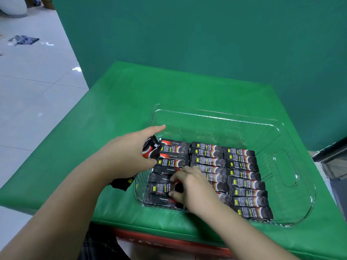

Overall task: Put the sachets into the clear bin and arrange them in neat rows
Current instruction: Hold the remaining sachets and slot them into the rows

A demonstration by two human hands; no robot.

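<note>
A clear plastic bin sits on the green table top. Its floor holds three rows of black sachets lying side by side. My left hand hovers over the bin's left rim, shut on a bunch of black and red sachets whose other ends stick out below my wrist. My right hand is low inside the bin, over the left row. Its thumb and fingers pinch a sachet lying in that row. The hand hides part of the middle row.
The green padded table top ends at a near edge below my arms, with a red box under it. A green backdrop rises behind. Grey tiled floor lies to the left, with a rag on it.
</note>
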